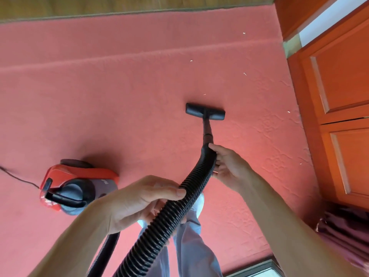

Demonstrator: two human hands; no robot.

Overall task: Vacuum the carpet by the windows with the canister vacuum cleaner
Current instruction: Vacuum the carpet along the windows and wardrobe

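Nozzle [205,111] ahead of right hand [227,166], wand [207,127] axis toward far carpet [99,96] edge — left hand [139,198] behind, both gripping hose [191,184]

Red carpet [119,86] bears canister vacuum [79,184], nozzle [205,111] (white specks [191,60]).

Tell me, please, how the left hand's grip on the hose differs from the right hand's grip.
The left hand grips the hose further down, close to the body; the right hand grips its far end, just behind the wand. The left hand reaches in from the left with its thumb across the top; the right hand wraps in from the right side. Both curl round the same black ribbed hose.
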